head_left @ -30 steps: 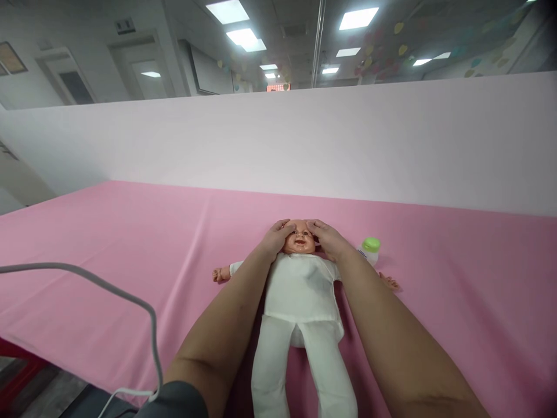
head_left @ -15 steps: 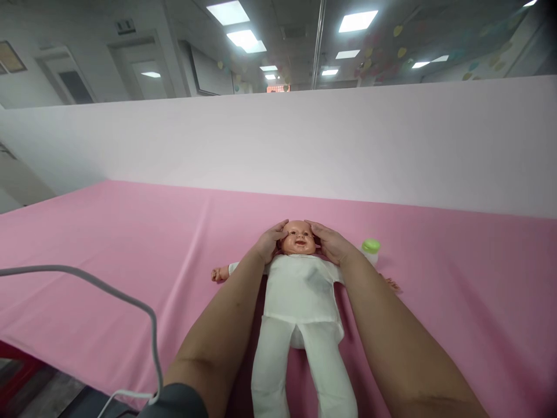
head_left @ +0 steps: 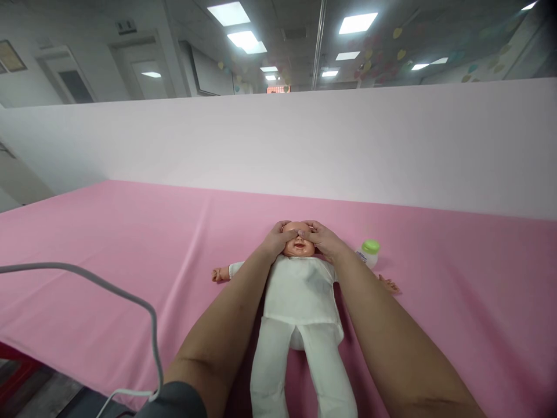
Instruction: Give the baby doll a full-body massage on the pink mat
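Left hand (head_left: 275, 240) and right hand (head_left: 327, 239) lay unclenched against the doll (head_left: 300, 290) at its head, thumbs over its eyes. Pink sheet (head_left: 148, 232) extended leftward beneath it; print on the bottle (head_left: 369, 254) was illegible.

we've got plain white doll clothes (head_left: 300, 296) by our right hand (head_left: 324, 239), lime-green lid (head_left: 371, 247) to its right, solid pink sheet (head_left: 152, 232) underneath, grey cable (head_left: 155, 334) way left

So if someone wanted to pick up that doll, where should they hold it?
I'd take the doll by its torso, just below the arms, left hand and right hand coming from opposite sides. It lies face up with arms spread outward, so both flanks look reachable.
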### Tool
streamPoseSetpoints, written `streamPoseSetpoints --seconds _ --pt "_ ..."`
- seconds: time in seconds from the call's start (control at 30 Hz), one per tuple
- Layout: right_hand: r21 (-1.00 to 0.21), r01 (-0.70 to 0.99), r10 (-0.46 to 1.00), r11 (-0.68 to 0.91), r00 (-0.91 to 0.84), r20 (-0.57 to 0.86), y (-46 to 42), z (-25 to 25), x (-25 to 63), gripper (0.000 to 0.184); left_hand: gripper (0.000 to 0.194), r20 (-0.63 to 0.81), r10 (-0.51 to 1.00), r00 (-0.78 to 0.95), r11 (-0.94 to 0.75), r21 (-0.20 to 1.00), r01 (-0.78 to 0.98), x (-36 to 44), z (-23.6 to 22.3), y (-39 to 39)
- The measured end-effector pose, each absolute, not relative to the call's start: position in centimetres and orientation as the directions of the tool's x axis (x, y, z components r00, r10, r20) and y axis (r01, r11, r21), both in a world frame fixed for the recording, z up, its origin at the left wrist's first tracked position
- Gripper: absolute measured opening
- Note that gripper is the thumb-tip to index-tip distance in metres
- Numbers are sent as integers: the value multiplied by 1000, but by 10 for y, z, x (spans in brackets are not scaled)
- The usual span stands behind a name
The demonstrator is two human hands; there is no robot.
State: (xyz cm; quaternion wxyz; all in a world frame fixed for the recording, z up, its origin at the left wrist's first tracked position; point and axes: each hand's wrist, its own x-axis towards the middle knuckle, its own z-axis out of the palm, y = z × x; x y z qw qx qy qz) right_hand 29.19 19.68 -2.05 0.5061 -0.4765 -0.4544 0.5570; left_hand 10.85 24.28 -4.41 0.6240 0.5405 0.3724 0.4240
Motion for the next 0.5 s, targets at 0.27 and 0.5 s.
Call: streamPoseSetpoints --seconds 0.27,0.5 --pt "-988 -146 999 -47 16 -50 207 -32 289 33 46 42 938 345 47 968 -245 113 -50 251" --pt "-969 -211 988 -128 -115 -105 203 -42 311 52 58 -62 898 436 225 916 -333 96 -52 250"
